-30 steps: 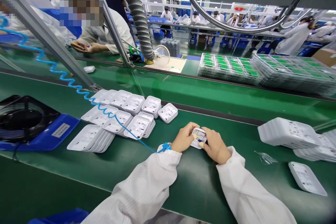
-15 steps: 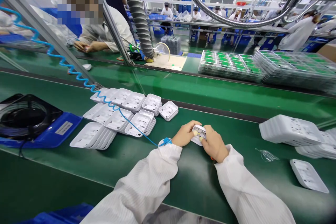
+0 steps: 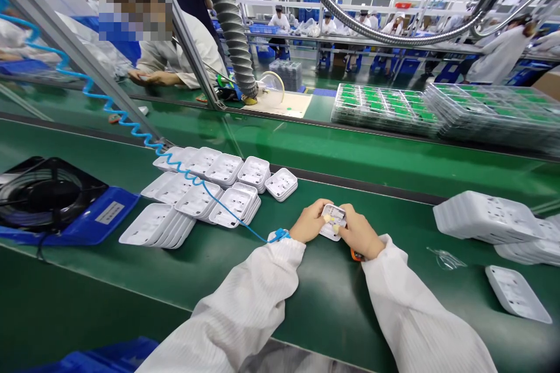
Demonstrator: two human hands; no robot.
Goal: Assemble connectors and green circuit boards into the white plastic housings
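Observation:
A small white plastic housing [image 3: 333,234], open side up, is held between my two hands just above the green bench. My left hand [image 3: 308,220] grips its left edge, the thumb reaching onto the inside. From the other side my right hand [image 3: 361,232] grips it, its thumb pressing on the inner parts. Both thumbs have pale yellow coverings on their tips. A blue wrist strap [image 3: 279,235] with a coiled cord circles my left wrist. Beneath my right wrist an orange and black object [image 3: 356,255] shows in part; its kind is hidden.
Stacked white housings [image 3: 231,205] stand to the left, more white housings [image 3: 485,215] to the right. One housing [image 3: 518,294] lies alone near clear plastic bits [image 3: 446,258]. A black fan [image 3: 50,192] sits far left. Trays of green boards [image 3: 385,106] and a co-worker [image 3: 192,41] are across.
My right hand has shifted slightly and its thumb has moved on the housing, showing more of the inside. More of the orange object shows under my wrist.

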